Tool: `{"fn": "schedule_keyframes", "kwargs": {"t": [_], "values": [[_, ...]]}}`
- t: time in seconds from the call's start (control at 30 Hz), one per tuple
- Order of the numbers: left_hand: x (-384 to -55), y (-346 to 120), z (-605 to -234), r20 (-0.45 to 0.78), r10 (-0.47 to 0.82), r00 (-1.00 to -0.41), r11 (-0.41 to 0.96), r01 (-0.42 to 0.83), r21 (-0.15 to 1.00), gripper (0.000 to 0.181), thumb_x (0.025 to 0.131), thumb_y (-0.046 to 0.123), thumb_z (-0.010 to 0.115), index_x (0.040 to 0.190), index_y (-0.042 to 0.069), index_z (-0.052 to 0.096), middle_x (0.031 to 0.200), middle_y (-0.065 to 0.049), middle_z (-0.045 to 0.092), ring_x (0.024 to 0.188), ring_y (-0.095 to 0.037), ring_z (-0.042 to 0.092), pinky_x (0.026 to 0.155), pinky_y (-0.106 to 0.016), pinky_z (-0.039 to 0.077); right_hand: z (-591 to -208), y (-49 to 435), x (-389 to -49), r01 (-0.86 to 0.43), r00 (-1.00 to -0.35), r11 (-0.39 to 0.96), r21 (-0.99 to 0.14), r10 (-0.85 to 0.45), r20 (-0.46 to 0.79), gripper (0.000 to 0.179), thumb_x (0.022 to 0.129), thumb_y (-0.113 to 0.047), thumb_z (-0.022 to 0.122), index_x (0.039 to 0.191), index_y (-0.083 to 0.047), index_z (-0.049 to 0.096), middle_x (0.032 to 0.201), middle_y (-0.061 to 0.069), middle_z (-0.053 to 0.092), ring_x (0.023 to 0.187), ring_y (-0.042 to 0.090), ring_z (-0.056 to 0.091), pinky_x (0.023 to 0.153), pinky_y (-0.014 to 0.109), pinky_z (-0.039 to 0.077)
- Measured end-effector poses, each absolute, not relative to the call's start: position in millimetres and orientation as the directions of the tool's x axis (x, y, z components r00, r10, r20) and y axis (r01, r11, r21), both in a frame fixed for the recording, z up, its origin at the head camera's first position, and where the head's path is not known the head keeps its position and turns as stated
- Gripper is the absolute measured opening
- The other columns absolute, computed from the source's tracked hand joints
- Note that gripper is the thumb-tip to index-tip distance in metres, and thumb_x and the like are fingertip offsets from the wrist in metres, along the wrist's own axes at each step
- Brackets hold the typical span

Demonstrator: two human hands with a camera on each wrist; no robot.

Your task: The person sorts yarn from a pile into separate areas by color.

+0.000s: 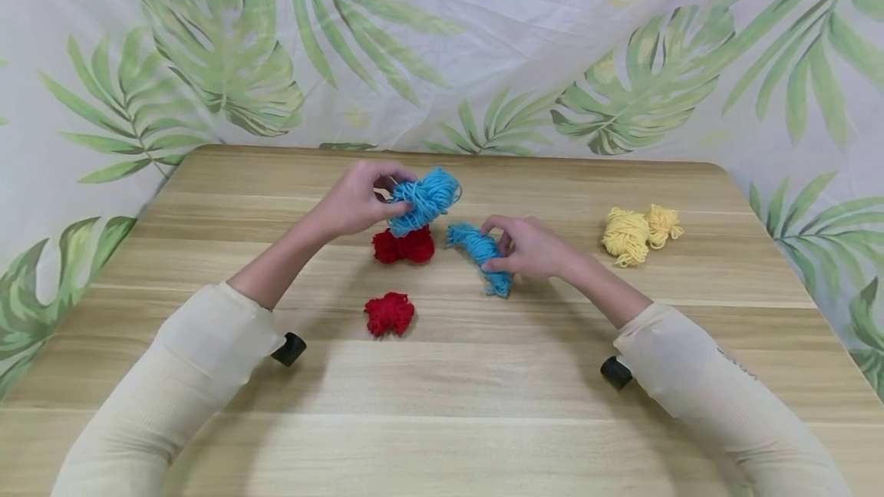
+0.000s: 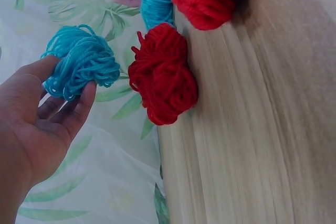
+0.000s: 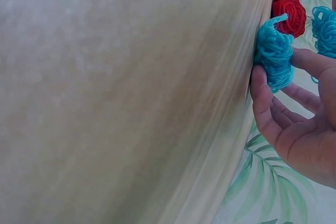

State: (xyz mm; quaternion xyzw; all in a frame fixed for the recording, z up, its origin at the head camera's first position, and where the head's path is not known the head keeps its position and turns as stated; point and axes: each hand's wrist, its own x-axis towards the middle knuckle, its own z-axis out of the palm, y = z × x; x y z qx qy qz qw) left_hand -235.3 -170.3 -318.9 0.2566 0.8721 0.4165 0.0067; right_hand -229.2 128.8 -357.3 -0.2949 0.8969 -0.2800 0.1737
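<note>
My left hand (image 1: pixel 362 198) pinches a blue yarn bundle (image 1: pixel 430 198) between thumb and fingers, held up above the table. In the left wrist view that blue bundle (image 2: pixel 81 64) hangs apart from the red yarn. Just below it in the head view lies a red yarn bundle (image 1: pixel 404 246), its upper part hidden. My right hand (image 1: pixel 535 250) grips a second blue yarn bundle (image 1: pixel 479 255), which appears to lie on the table; thumb and fingers sit on either side of it in the right wrist view (image 3: pixel 275 59). A smaller red yarn bundle (image 1: pixel 390 314) lies nearer me.
Two yellow yarn bundles, a larger one (image 1: pixel 626 236) and a smaller one (image 1: pixel 664 225), lie side by side at the right. The wooden table (image 1: pixel 442 436) ends at the back against a leaf-printed cloth (image 1: pixel 442 44). Each sleeve carries a small black device (image 1: pixel 288 349) at the wrist.
</note>
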Motion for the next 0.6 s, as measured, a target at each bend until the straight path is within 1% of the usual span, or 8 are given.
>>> {"fn": "schedule_keyframes", "kwargs": {"t": [0.1,0.23,0.37,0.47,0.6], "values": [[-238.8,-170.5,-320.3,0.192,0.451,-0.872,0.526,0.433,0.732,0.027,0.091,-0.001,0.075,0.117,-0.006,0.071,0.112,-0.02,0.072,0.094,-0.032,0.069,0.077,-0.026,0.058,-357.2,129.0,-229.4,-0.425,-0.772,0.669,-0.61,-0.62,-0.143,0.047,0.092,-0.018,0.081,0.131,-0.002,0.06,0.087,0.008,0.068,0.076,0.019,0.064,0.076,0.037,0.053],[-242.9,-172.2,-323.6,0.183,0.446,-0.876,0.533,0.424,0.732,0.027,0.091,-0.001,0.075,0.118,-0.007,0.071,0.112,-0.021,0.071,0.094,-0.033,0.068,0.074,-0.02,0.055,-356.9,128.5,-230.2,-0.42,-0.778,0.678,-0.603,-0.611,-0.145,0.046,0.091,-0.017,0.081,0.13,-0.002,0.061,0.086,0.008,0.068,0.073,0.019,0.064,0.075,0.037,0.054],[-244.9,-174.7,-326.2,0.174,0.434,-0.884,0.539,0.409,0.736,0.028,0.092,-0.001,0.075,0.119,-0.007,0.07,0.114,-0.022,0.071,0.095,-0.034,0.067,0.072,-0.017,0.052,-357.2,127.3,-231.2,-0.421,-0.779,0.688,-0.592,-0.608,-0.153,0.046,0.091,-0.018,0.082,0.13,-0.003,0.061,0.086,0.007,0.068,0.075,0.018,0.065,0.075,0.037,0.054],[-245.7,-175.5,-326.3,0.167,0.42,-0.892,0.547,0.396,0.738,0.029,0.092,0.0,0.075,0.12,-0.008,0.07,0.115,-0.023,0.07,0.096,-0.035,0.066,0.074,-0.02,0.053,-357.5,126.7,-231.9,-0.427,-0.775,0.684,-0.591,-0.614,-0.15,0.046,0.091,-0.017,0.082,0.129,-0.003,0.061,0.087,0.007,0.068,0.076,0.019,0.065,0.077,0.037,0.054],[-248.7,-173.9,-325.8,0.177,0.416,-0.892,0.55,0.402,0.732,0.029,0.093,0.002,0.075,0.12,-0.008,0.07,0.117,-0.024,0.069,0.099,-0.037,0.066,0.084,-0.035,0.055,-357.3,127.7,-231.6,-0.422,-0.775,0.68,-0.599,-0.614,-0.15,0.045,0.091,-0.015,0.082,0.129,-0.003,0.061,0.087,0.008,0.068,0.076,0.019,0.065,0.076,0.037,0.054]]}}
